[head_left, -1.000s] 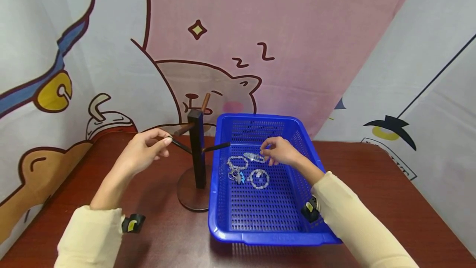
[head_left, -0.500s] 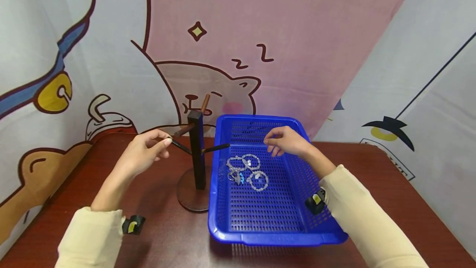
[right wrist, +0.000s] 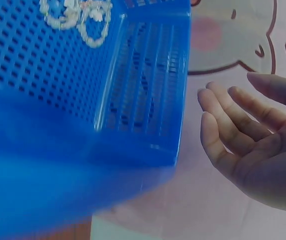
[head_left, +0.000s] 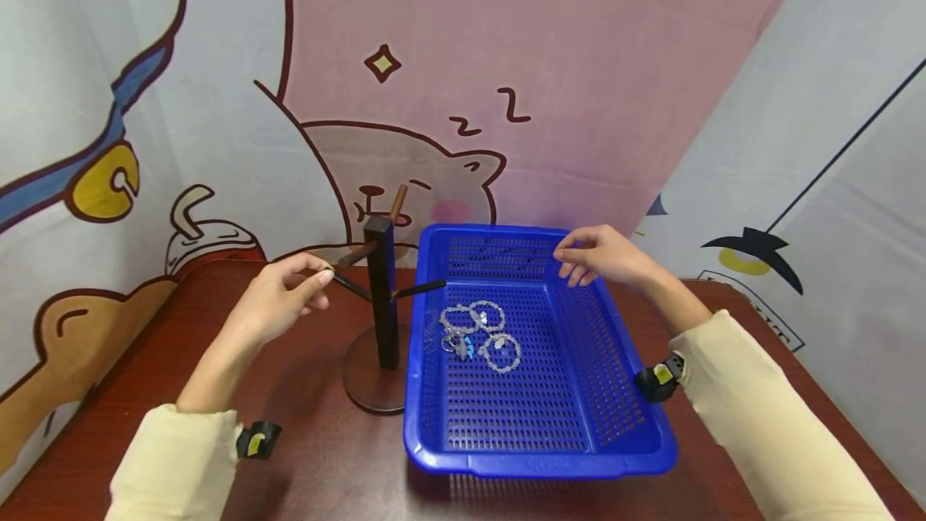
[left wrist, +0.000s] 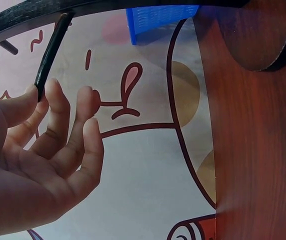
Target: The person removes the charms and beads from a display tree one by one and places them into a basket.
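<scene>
My left hand (head_left: 278,296) pinches the tip of a dark peg (left wrist: 53,55) on a wooden peg stand (head_left: 383,296), between thumb and forefinger. The stand is upright on its round base, left of a blue plastic basket (head_left: 535,465). My right hand (head_left: 604,256) hovers over the basket's far right corner, fingers loosely bent around nothing. In the right wrist view that hand (right wrist: 253,130) is outside the basket's outline. Clear beaded bracelets (head_left: 501,354) lie on the basket floor toward the left, beside a small cluster with light-blue pieces (head_left: 465,346).
Another dark peg (head_left: 423,288) points right, over the basket's left rim. Two brown pegs, one (head_left: 359,252) to the left and one (head_left: 399,201) to the back, stick out near the post's top. A cartoon-print cloth (head_left: 579,87) hangs behind the reddish-brown table (head_left: 311,441).
My right hand has let go of a bracelet, which now lies flat by the others, and has moved up and right. The left hand keeps its pinch on the peg.
</scene>
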A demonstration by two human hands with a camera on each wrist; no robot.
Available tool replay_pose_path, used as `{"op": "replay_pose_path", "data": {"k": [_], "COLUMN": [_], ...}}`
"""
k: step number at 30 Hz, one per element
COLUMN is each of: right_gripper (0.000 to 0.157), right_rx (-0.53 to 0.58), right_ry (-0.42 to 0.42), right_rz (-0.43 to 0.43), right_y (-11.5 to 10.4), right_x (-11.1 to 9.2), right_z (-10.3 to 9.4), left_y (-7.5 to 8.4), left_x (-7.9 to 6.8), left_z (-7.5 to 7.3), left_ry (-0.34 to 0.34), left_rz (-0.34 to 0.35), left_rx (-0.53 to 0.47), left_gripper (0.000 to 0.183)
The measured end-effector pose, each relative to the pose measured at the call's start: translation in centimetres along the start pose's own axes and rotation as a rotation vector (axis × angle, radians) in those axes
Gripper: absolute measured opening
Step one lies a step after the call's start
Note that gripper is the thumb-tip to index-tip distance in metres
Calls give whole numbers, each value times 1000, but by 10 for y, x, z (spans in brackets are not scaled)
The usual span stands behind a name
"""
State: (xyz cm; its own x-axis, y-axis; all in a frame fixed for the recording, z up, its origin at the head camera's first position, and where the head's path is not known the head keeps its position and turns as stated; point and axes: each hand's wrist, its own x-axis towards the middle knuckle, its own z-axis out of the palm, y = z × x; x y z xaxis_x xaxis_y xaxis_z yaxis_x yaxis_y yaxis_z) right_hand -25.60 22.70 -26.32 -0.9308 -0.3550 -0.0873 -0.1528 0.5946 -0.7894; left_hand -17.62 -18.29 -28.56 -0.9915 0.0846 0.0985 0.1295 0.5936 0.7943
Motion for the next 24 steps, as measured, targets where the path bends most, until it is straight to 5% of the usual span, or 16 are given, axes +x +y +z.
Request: {"op": "replay_pose_path", "data": {"k": [14, 20, 24], "right_gripper": [28, 25, 36], "right_rx": [-16, -247, -439], "right_ry": [18, 101, 219], "right_rz": [29, -4, -16], "right_y": [34, 48, 60], "right_x": [-30, -46, -57], "right_z": [-34, -42, -42], "left_y": [-2, -3, -8], "left_x": [-1, -3, -6], "left_z": [1, 0, -5], "left_ry": [32, 50, 54], "left_rz": [14, 38, 52], "left_rx": [30, 46, 73], "left_gripper": [25, 28, 34]}}
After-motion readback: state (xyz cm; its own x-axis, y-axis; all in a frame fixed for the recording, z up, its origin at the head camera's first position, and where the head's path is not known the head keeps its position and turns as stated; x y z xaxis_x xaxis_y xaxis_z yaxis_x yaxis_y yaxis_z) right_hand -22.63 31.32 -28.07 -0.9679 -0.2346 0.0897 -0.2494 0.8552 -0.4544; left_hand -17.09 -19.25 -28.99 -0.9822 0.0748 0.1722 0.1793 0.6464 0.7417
